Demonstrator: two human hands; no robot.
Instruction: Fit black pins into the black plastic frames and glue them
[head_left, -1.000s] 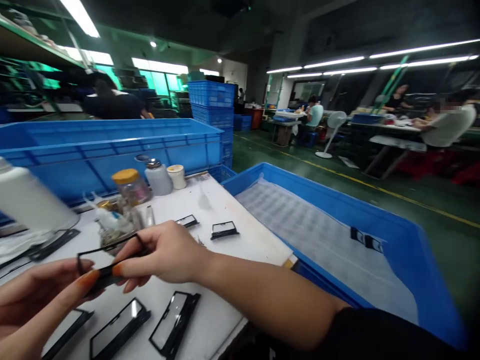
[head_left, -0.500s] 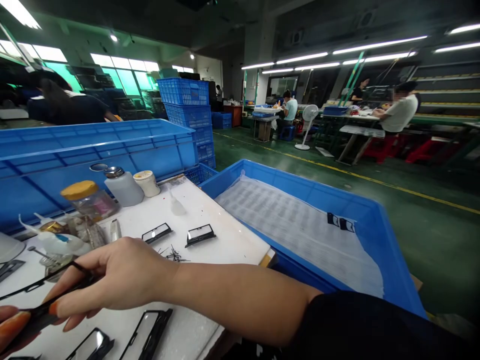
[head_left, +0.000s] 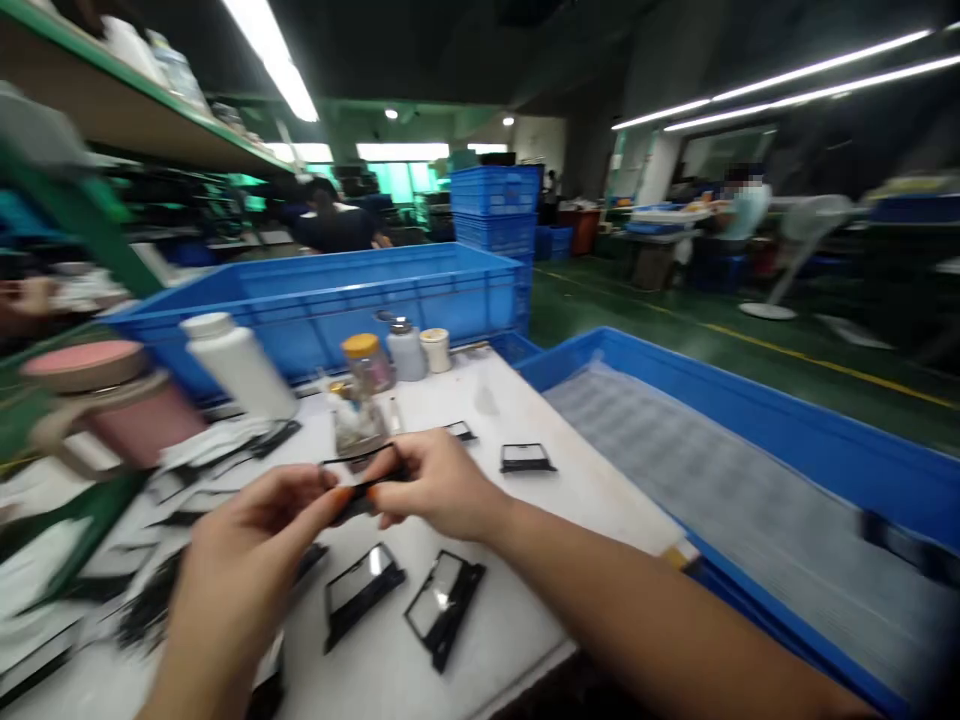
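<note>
Above the white tabletop (head_left: 600, 520), my left hand (head_left: 259, 540) and my right hand (head_left: 442, 485) pinch a black frame (head_left: 360, 490) from its two sides. Orange shows at the thumb tips. Just below the hands lie two black frames with clear panes, one (head_left: 364, 590) at the centre and another (head_left: 444, 605) right of it. A further frame (head_left: 526, 458) rests beyond my right hand, with one partly hidden behind that hand. Dark thin pieces (head_left: 154, 600) are heaped left of my left wrist, blurred.
A large blue bin (head_left: 360, 300) stands behind bottles and jars. A blue tray (head_left: 750, 400) lined with white sheeting is at the right. A pink mug (head_left: 142, 410) and a white bottle (head_left: 244, 370) stand left. A person (head_left: 337, 220) sits beyond the bin.
The view has swung left, bringing the mug, the shelf and more of my left hand into sight. Both hands still hold the black frame, which now appears nearer the middle.
</note>
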